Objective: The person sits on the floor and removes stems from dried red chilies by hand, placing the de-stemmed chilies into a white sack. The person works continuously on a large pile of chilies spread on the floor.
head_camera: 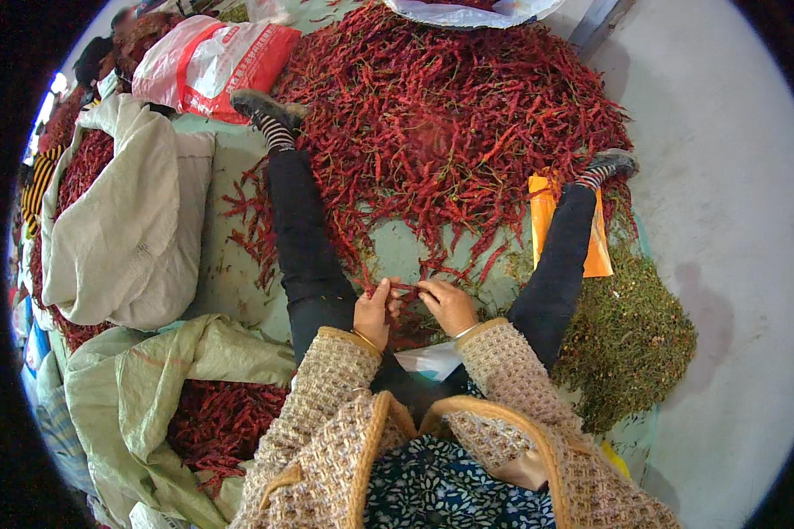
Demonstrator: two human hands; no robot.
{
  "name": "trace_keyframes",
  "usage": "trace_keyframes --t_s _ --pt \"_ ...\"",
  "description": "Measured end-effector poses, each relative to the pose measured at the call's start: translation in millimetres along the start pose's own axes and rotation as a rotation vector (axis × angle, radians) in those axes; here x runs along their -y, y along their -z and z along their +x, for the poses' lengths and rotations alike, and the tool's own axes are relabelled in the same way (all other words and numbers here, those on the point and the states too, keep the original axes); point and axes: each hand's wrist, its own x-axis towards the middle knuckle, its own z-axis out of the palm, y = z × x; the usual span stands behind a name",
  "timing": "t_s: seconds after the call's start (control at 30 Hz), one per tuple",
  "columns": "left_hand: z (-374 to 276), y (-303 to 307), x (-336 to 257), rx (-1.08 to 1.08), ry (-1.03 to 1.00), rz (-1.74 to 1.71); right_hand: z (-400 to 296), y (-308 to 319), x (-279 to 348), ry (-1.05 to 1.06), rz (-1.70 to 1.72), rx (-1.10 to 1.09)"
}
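My left hand (pixel 376 312) holds dried red chili peppers, some sticking out past its fingers. A red chili pepper (pixel 405 287) spans the small gap to my right hand (pixel 447 305), whose thumb and fingertips pinch its other end. Both hands are between my outstretched legs, just above my lap. Beyond them a large heap of dried red chili peppers (pixel 437 125) spreads over the floor, with loose ones trailing down near my fingers. A white sheet or bag (pixel 430 361) lies below my hands, partly hidden by my clothes.
A pile of green stems (pixel 628 330) lies right of my leg, near an orange packet (pixel 541 211). On the left are a pale woven sack (pixel 126 218), an opened greenish sack (pixel 132 397) with chili peppers and a red-and-white bag (pixel 205 63). Other people are at the upper left.
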Motion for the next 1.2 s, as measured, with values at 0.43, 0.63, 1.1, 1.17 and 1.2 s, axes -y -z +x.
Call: trace_keyframes --t_s 0.43,0.63,1.1,1.17,1.2 --pt "8 4 -1 0.068 0.166 -0.246 7 -2 -8 -0.307 0.486 0.147" --pt "8 5 3 -0.013 0.215 0.161 11 9 -2 -0.003 0.209 0.101" --pt "13 3 13 0.216 0.203 0.25 11 14 -6 -0.376 0.7 0.129" --pt "14 5 14 0.243 0.219 0.261 9 9 -12 -0.292 0.602 0.194" --pt "14 4 14 0.256 0.228 0.264 8 7 -11 -0.306 0.748 0.171"
